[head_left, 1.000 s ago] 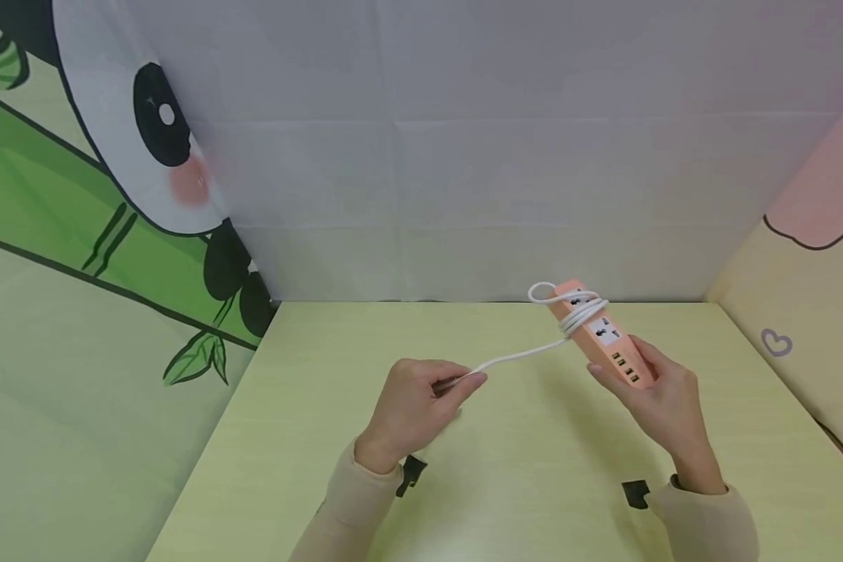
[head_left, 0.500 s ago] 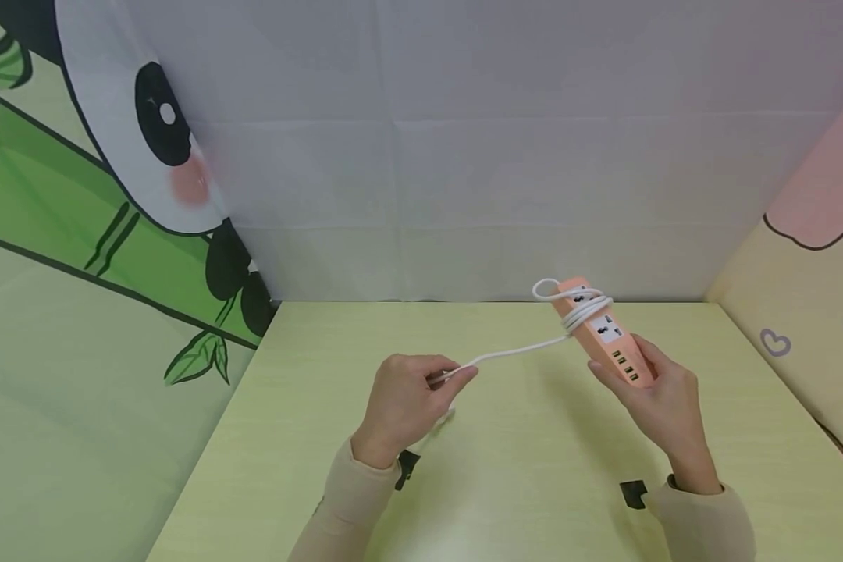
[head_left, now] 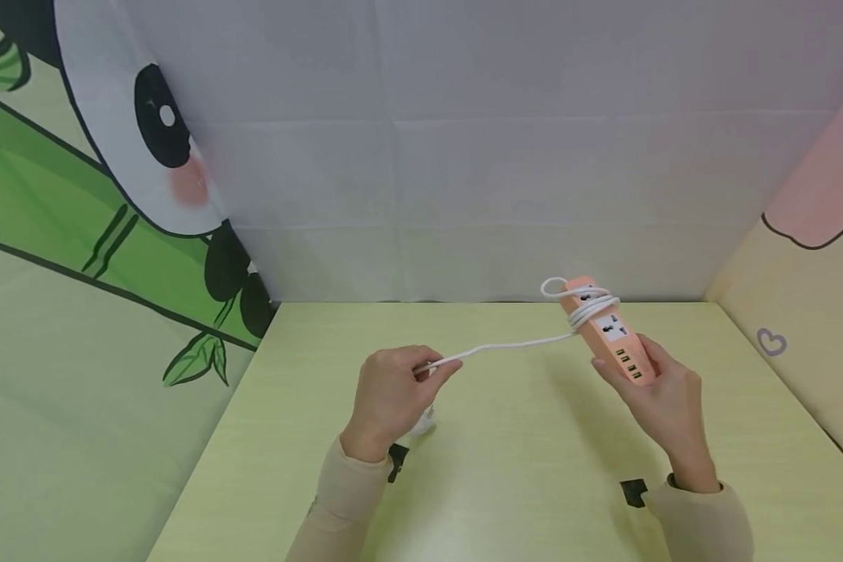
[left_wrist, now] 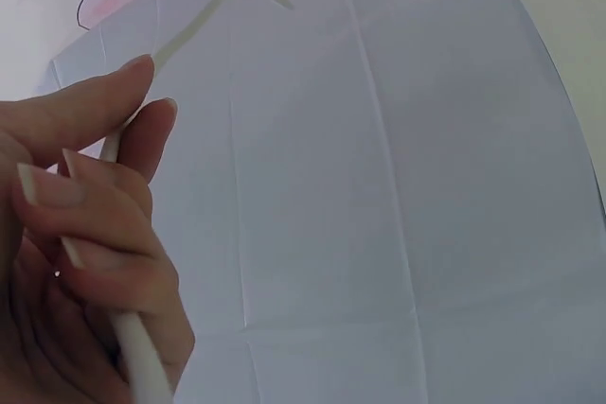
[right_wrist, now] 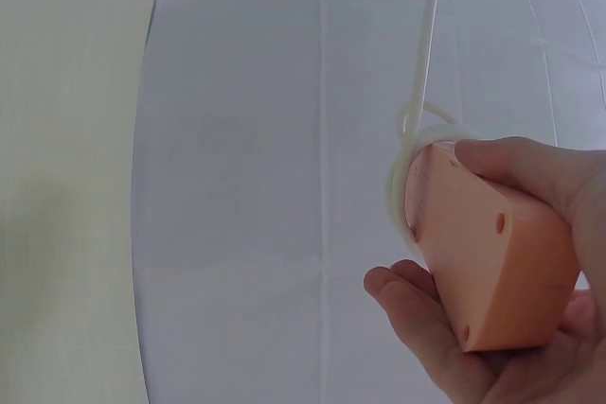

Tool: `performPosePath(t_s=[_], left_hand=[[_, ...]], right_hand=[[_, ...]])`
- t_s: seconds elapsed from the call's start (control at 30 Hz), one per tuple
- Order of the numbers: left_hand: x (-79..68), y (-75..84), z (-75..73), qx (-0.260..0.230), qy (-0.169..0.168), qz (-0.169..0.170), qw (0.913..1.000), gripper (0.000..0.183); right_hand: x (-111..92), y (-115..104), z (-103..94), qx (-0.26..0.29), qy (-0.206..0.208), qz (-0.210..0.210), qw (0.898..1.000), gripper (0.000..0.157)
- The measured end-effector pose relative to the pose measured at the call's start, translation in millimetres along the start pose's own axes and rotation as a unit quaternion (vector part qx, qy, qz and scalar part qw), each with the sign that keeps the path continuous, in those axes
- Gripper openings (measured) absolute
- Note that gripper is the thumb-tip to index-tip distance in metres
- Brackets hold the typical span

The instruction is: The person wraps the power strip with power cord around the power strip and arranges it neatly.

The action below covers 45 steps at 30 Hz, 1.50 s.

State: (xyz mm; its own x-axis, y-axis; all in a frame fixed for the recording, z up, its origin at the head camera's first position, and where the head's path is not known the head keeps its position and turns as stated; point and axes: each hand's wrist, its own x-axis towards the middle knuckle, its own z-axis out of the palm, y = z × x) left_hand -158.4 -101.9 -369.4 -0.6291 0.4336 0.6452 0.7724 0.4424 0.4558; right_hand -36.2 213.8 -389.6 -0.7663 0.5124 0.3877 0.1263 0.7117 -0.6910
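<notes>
An orange power strip (head_left: 604,334) with white sockets and several USB ports is held up over the table, tilted, its far end pointing up and left. My right hand (head_left: 663,398) grips its near end, thumb on one side and fingers on the other. White cord (head_left: 593,310) is wound round the far half, with a small loop sticking out. From there a stretch of cord (head_left: 513,344) runs left to my left hand (head_left: 396,398), which pinches it between thumb and forefinger. In the left wrist view the cord passes on below the curled fingers (left_wrist: 104,215). A whitish plug (head_left: 424,422) hangs beneath that hand, partly hidden.
Both hands are above a pale yellow-green table (head_left: 506,484). A grey-white cloth backdrop (head_left: 464,172) stands along its far edge, with printed cartoon panels (head_left: 98,234) at the left and right. Black straps or mounts (head_left: 634,492) show at both wrists.
My left hand has moved left and slightly up, drawing the cord straighter. The plug has come into view below it. The power strip has shifted slightly right.
</notes>
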Motion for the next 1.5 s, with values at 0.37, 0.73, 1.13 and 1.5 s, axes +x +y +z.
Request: performPosePath(t_s=[0.37, 0.73, 1.13, 1.5], left_hand=[[7.2, -1.7, 4.4, 0.042, 0.073, 0.086, 0.9927, 0.012], [22.7, 4.4, 9.3, 0.102, 0.130, 0.202, 0.9655, 0.009], [47.8, 30.5, -4.7, 0.081, 0.062, 0.298, 0.9491, 0.004], [61.5, 34.9, -12.5, 0.084, 0.101, 0.336, 0.9326, 0.007]], right_hand=[[10.3, 8.9, 0.9, -0.016, -0.037, -0.012, 0.999, 0.067], [17.5, 11.0, 1.9, -0.038, -0.072, -0.026, 0.996, 0.066], [20.7, 4.6, -0.7, -0.045, -0.146, -0.019, 0.988, 0.067], [7.1, -3.4, -2.3, -0.047, -0.213, -0.033, 0.975, 0.067]])
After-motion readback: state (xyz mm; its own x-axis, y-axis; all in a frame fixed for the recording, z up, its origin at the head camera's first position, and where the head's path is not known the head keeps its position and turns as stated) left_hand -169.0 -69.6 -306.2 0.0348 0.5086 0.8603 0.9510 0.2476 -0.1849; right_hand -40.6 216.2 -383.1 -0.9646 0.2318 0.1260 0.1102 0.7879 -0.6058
